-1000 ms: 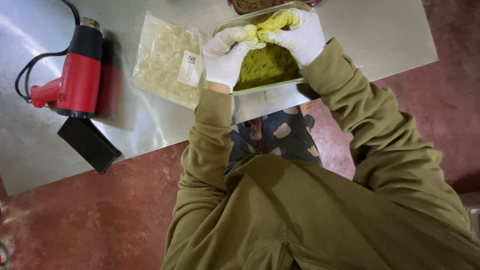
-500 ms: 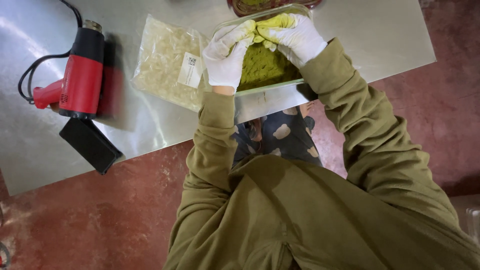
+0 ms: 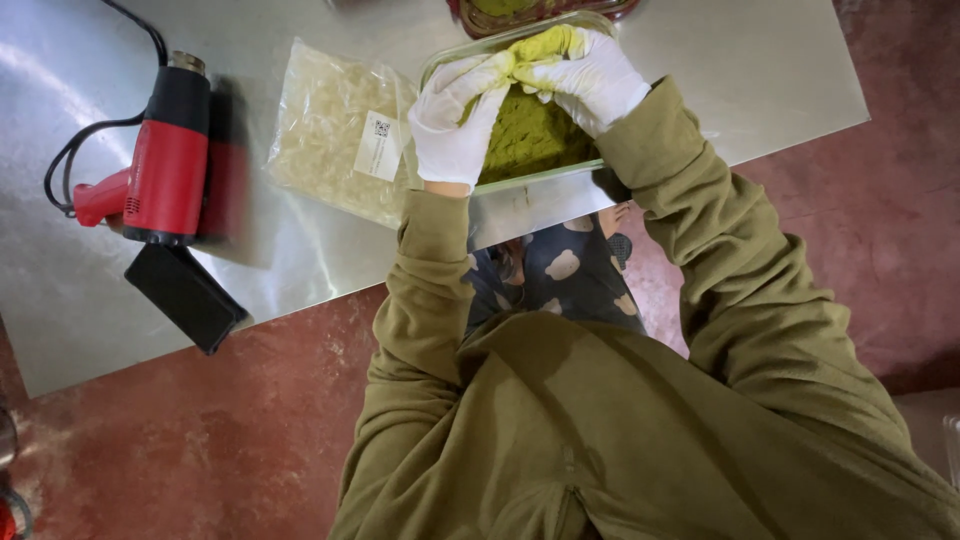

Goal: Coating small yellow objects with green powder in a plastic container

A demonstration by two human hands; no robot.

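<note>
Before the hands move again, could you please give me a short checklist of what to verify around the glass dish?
1. Both hands gloved: left hand and right hand, ok.
2. Both hands on the green paste in the glass dish: ok.
3. Dish fully on the table: not ok, it sits at the near edge.
4. Bag apart from the dish: cannot tell, the left hand hides the gap.
5. Heat gun clear of the hands: ok.
6. Heat gun off: cannot tell.

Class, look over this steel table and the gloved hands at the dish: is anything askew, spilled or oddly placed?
The black flat case lies at the table front edge, one corner jutting over the floor. Green paste smears the fingertips of the gloves above the glass dish. Nothing looks spilled.
</note>
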